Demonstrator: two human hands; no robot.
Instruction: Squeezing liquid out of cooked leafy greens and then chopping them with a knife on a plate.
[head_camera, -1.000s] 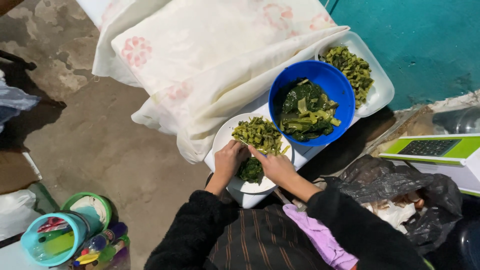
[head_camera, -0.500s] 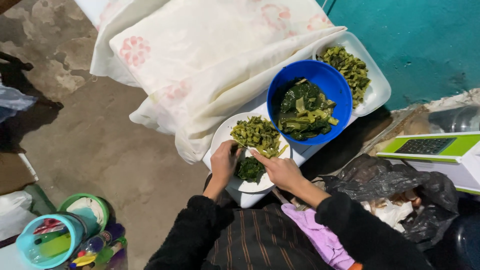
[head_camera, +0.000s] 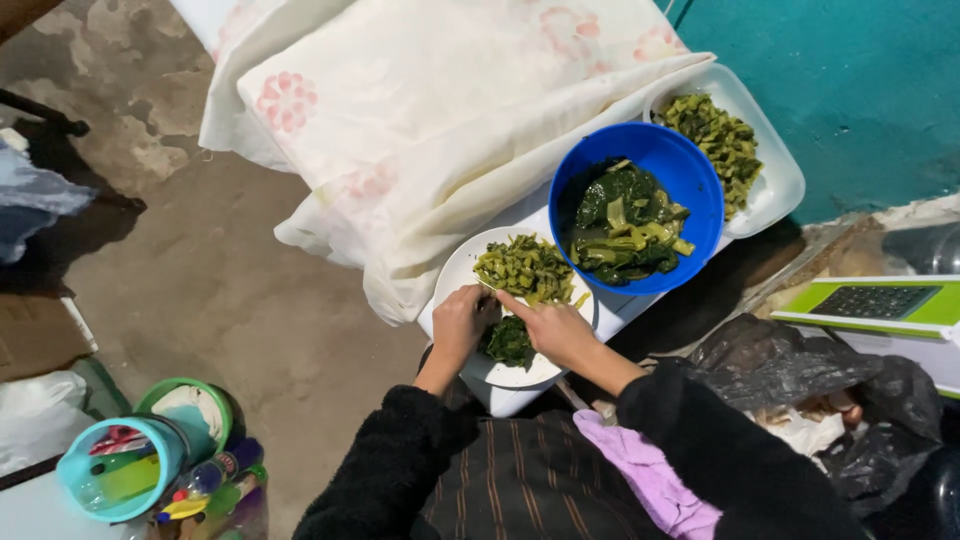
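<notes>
I see my left hand and right hand pressed on dark greens on the plate, beside chopped pieces; grip unclear. Blue bowl holds leaves.

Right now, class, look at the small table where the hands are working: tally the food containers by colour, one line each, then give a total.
White plate under the left hand and right hand: 1
Blue bowl of dark leafy greens: 1
White tray of chopped greens: 1
Total: 3 containers, 2 white and 1 blue.
</notes>
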